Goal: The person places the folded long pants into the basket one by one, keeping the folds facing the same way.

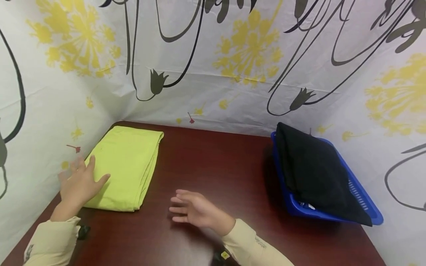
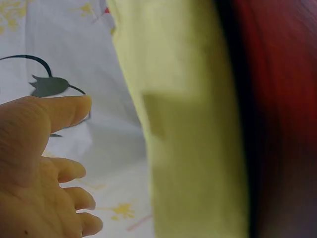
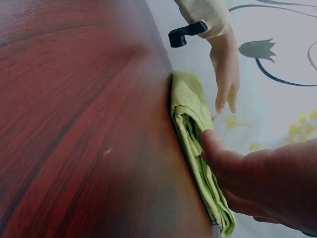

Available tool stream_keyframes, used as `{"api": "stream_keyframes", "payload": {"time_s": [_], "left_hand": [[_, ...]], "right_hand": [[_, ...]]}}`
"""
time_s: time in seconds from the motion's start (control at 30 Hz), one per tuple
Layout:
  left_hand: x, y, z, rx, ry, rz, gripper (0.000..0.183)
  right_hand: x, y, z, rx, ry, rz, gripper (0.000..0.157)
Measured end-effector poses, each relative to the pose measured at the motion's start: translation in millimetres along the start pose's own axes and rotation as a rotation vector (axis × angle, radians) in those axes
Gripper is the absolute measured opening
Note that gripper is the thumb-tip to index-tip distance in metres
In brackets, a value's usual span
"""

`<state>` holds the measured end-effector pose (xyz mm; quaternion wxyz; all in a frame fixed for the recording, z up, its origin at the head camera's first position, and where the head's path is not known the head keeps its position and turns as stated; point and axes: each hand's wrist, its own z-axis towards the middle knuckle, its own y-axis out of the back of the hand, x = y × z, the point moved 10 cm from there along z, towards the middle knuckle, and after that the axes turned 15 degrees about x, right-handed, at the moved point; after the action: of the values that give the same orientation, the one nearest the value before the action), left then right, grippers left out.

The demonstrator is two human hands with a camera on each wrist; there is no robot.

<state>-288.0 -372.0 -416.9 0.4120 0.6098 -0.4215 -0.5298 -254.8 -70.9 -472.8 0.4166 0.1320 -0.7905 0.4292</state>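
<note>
A folded yellow-green cloth lies flat at the left of the table, its stacked layers showing along the right edge. My left hand is over the cloth's left side with fingers spread, holding nothing; whether it touches the cloth cannot be told. In the left wrist view the left hand appears apart from the cloth. My right hand hovers over the table to the right of the cloth, fingers loosely extended and nothing in them. The right wrist view shows the cloth's folded edge beyond the right hand.
A blue plastic basket stands at the table's right side. Folded black cloth lies across it and hangs over its front rim. The dark red wooden table meets a patterned white curtain at the back and sides.
</note>
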Motion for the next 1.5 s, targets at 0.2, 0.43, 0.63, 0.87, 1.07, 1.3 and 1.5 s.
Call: {"api": "stream_keyframes", "payload": {"time_s": [0.2,0.43,0.63,0.87,1.07,1.3,1.5], "left_hand": [[30.3,-21.9,-2.4,0.138,0.066,-0.054,0.091],[46.4,-36.4,5.2,0.256,0.103,-0.159,0.095],[55.7,-42.6,7.9,0.301,0.148,-0.219,0.099],[65.1,-44.2,11.1,0.287,0.236,-0.269,0.114],[68.9,-50.0,12.5,0.338,0.317,-0.318,0.120],[67.7,-53.3,12.2,0.363,0.356,-0.337,0.123],[71.0,-58.8,11.4,0.361,0.358,-0.334,0.124]], "right_hand": [[-15,-12.2,14,0.028,-0.047,0.040,0.068],[-23,-11.3,24,0.029,-0.079,0.067,0.069],[-30,-6.4,29,-0.011,-0.095,0.065,0.068],[-35,-15.7,41,0.031,-0.087,0.169,0.070],[-40,-20.3,56,0.092,-0.146,0.172,0.071],[-44,-29.6,80,0.180,-0.213,0.151,0.070],[-45,-33.6,94,0.156,-0.190,0.156,0.072]]}}
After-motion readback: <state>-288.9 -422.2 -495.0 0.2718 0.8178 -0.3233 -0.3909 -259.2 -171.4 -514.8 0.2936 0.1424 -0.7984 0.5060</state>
